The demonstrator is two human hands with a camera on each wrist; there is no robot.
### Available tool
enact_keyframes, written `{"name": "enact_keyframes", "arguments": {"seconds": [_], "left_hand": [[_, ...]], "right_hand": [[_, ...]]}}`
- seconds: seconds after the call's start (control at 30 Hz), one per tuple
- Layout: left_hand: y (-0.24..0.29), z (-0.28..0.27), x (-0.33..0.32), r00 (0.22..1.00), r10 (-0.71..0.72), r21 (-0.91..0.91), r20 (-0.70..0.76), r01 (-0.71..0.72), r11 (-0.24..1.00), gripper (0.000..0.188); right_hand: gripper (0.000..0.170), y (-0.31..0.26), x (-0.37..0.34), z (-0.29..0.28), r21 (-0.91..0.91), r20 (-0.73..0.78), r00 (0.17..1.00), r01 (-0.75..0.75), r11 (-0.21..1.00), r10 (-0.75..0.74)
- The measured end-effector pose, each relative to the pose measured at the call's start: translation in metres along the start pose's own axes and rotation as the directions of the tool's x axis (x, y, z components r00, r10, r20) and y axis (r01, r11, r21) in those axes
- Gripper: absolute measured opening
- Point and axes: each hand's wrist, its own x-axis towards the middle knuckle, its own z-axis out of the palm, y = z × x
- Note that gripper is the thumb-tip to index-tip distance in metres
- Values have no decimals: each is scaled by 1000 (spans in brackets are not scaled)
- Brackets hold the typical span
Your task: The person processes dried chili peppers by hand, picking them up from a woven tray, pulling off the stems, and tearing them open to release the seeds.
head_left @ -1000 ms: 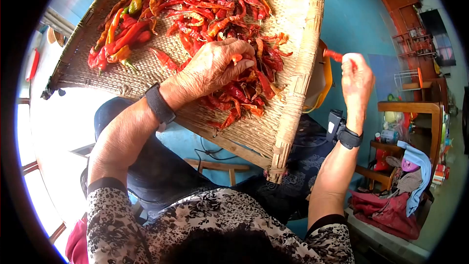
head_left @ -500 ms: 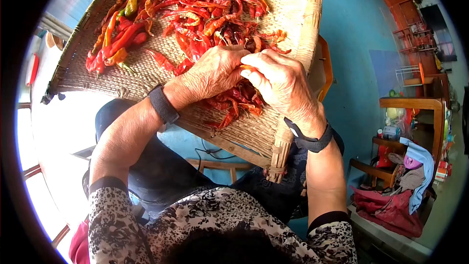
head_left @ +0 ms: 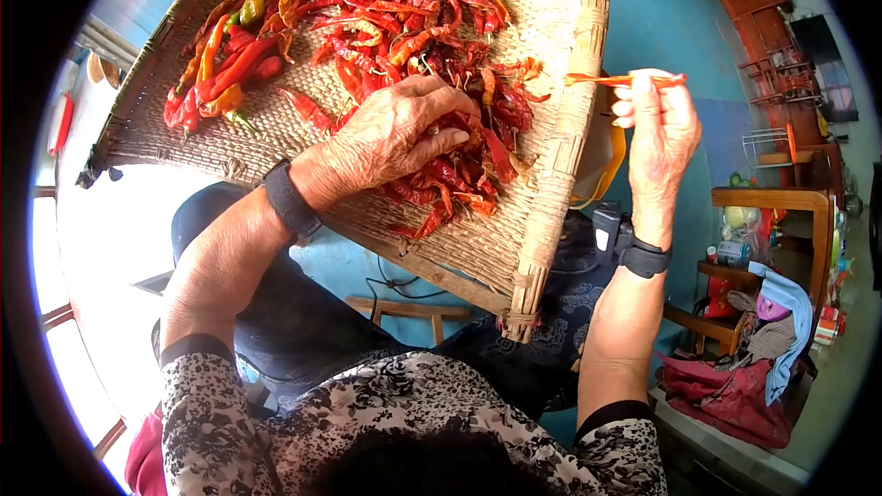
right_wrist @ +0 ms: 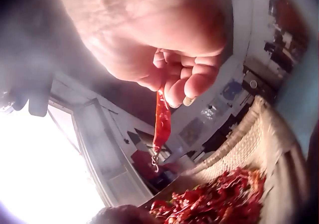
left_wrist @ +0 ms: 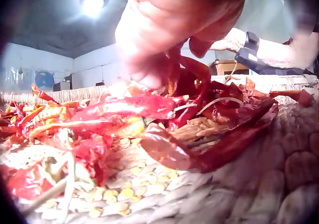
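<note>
The right hand (head_left: 657, 133) pinches a slender red chili (head_left: 611, 80) beyond the right rim of the woven tray (head_left: 551, 211). In the right wrist view that chili (right_wrist: 162, 121) hangs from the fingertips of the right hand (right_wrist: 154, 34), a pale curled stem at its lower end. Over the pile of dried red chilies (head_left: 395, 28) is the left hand (head_left: 404, 129), its fingers bent down among them. The left wrist view has the left hand's fingers (left_wrist: 149, 69) down at the chilies (left_wrist: 124, 107); whether they grip one cannot be told. Loose yellow seeds (left_wrist: 127, 191) lie on the weave.
Plumper red and green peppers (head_left: 243, 69) lie at the tray's left. Beyond its right rim is a yellow-edged container (head_left: 602, 165). A wooden chair (head_left: 818, 207) with cloths (head_left: 726, 400) stands at the right. The person's legs (head_left: 294, 298) are below the tray, beside a wooden stool (head_left: 409, 310).
The right hand met the left over the pile half a second ago and has moved out right, now with a longer, orange-red chili. The left hand has stayed over the pile.
</note>
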Motion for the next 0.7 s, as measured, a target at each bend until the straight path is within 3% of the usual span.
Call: {"name": "enact_keyframes", "arguments": {"seconds": [0.13,0.2,0.23,0.37,0.47,0.53,0.63,0.7], "left_hand": [[-2,-3,-6,997,-33,99,74,25,995,24],[-3,0,-5,997,1,111,74,-9,994,22],[-2,2,-3,996,-10,119,94,-1,993,22],[-6,11,-2,998,12,81,62,-17,997,20],[0,10,2,993,-38,99,112,27,995,18],[1,11,2,993,-29,89,112,19,996,19],[3,15,4,999,42,39,0,-42,998,18],[3,15,4,994,82,-22,-70,-84,996,17]], "right_hand": [[18,17,1,-22,-217,-101,994,9,976,-31],[16,22,2,-32,-487,-13,998,-64,871,66],[17,27,0,-30,-521,3,1000,-6,854,8],[24,17,-5,-11,-445,67,982,187,876,-176],[18,-2,-11,10,-418,187,926,378,826,-329],[10,-19,-19,26,-327,309,893,422,846,-326],[8,-20,-30,45,-156,529,814,370,916,-239],[14,-17,-37,55,-106,566,783,379,919,-258]]}}
